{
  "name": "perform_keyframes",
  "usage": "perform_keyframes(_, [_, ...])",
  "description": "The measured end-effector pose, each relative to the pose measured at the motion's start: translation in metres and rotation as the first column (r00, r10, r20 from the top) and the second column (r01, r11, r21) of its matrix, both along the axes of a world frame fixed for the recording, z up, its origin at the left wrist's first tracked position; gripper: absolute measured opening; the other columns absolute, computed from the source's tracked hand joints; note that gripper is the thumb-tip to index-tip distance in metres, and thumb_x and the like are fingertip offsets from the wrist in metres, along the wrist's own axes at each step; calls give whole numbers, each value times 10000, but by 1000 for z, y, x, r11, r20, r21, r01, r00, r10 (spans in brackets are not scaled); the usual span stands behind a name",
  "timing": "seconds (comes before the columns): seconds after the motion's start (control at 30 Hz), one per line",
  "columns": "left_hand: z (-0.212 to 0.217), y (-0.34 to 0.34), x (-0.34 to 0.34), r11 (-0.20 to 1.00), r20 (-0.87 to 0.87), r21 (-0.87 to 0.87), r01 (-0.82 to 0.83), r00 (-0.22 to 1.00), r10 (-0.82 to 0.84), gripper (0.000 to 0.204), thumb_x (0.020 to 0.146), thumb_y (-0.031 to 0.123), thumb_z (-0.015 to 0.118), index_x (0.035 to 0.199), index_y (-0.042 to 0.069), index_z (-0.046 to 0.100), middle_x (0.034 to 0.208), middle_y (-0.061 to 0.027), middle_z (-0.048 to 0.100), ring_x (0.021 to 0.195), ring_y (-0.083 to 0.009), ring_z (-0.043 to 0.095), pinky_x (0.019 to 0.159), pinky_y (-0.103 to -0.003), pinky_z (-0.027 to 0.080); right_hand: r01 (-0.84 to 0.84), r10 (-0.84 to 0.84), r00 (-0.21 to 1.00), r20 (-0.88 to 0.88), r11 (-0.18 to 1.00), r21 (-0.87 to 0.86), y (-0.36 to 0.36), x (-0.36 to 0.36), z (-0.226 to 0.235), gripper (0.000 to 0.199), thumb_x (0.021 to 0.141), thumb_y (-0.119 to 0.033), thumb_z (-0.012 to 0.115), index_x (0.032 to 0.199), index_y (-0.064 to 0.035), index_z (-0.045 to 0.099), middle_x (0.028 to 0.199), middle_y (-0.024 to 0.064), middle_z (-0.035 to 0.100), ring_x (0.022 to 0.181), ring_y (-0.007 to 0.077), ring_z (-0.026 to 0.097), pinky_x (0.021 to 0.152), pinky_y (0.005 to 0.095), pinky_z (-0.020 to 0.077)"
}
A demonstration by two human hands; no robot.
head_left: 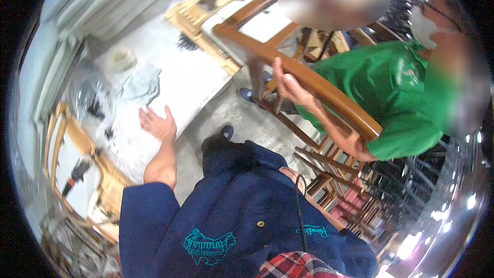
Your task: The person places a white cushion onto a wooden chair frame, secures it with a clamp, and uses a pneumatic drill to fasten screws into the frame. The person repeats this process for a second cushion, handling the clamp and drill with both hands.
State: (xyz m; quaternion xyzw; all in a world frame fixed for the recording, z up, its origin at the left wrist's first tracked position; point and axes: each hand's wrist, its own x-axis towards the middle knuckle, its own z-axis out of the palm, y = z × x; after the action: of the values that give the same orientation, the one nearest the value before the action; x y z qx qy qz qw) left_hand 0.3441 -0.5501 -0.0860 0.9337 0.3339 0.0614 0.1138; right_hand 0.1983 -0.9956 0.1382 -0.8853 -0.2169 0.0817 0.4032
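My left hand [157,123] is stretched out open, palm forward and fingers apart, over the edge of a white worktop [180,77]; it holds nothing. Only a sliver of my right hand [292,175] shows, against my navy jacket with a black cable running past it, and its fingers are hidden. A person in a green shirt [391,87] stands to my right with one hand [288,86] on the curved back rail of a brown wooden chair [329,95], which is tilted between us.
Crumpled cloth and plastic [139,82] lie on the worktop. Light wooden frames [67,139] and a power tool [77,172] sit at the left. Several stacked wooden chairs [350,195] crowd the right. Grey concrete floor [242,123] shows below.
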Motion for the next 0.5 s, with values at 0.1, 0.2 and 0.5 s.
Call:
perform_keyframes(0.1, [9, 2, 13, 995, -15, 91, 27, 1000, -26, 859, 950, 631, 550, 1555, 43, 389, 1660, -193, 250, 1547, -349, 187, 1240, -565, 149, 112, -112, 994, -12, 990, 81, -1, -59, -30, 385, 952, -240, 636, 1251, 1, 611, 1388, 210, 590, 1313, 344, 570, 1137, 499, 409])
perform_keyframes(0.2, [-13, 13, 3, 981, 83, 172, 85, 992, -100, 827, 966, 630, 526, 1547, 52, 409, 1649, -182, 292, 1534, -338, 240, 1225, -565, 190, 115, -100, 987, -122, 986, 124, 3, -66, -23, 420, 994, -211, 612, 1320, 47, 551, 1399, 238, 559, 1317, 395, 545, 1132, 490, 418])
perform_keyframes(0.5, [4, 7, 0, 987, -73, 163, 8, 997, 4, 822, 986, 665, 471, 1562, 88, 363, 1671, -150, 249, 1547, -315, 215, 1223, -568, 181, -43, 33, 994, 100, 994, 101, 1, -78, -41, 471, 1050, -237, 510, 1392, 87, 496, 1427, 317, 494, 1329, 469, 506, 1105, 534, 426])
